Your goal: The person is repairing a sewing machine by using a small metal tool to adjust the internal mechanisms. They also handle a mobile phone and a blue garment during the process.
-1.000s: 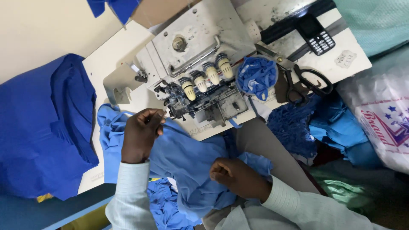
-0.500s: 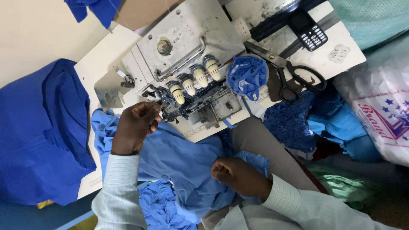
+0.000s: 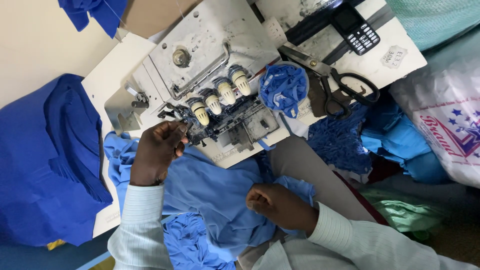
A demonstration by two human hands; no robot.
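Two hands are working at one white overlock sewing machine (image 3: 210,60) that is sitting on a pale table (image 3: 107,75). The left hand (image 3: 157,152) is reaching up to the machine's needle area, its fingers curled and bunched together at the front of the machine; whether they are pinching thread or cloth there cannot be told. The right hand (image 3: 277,205) is lying lower down, closed into a loose fist on the light blue fabric (image 3: 210,190), gripping a fold of it. That one piece of fabric is spreading from the machine's front edge down across the person's lap, between the two striped sleeves. Four cream tension knobs (image 3: 220,92) are standing in a row on the machine. One roll of blue binding tape (image 3: 284,87) is resting just beside them, one pair of black-handled scissors (image 3: 335,85) is lying next to it, and one black keypad phone (image 3: 356,27) is lying further back. One stack of dark blue cloth (image 3: 45,165) is lying to the left.
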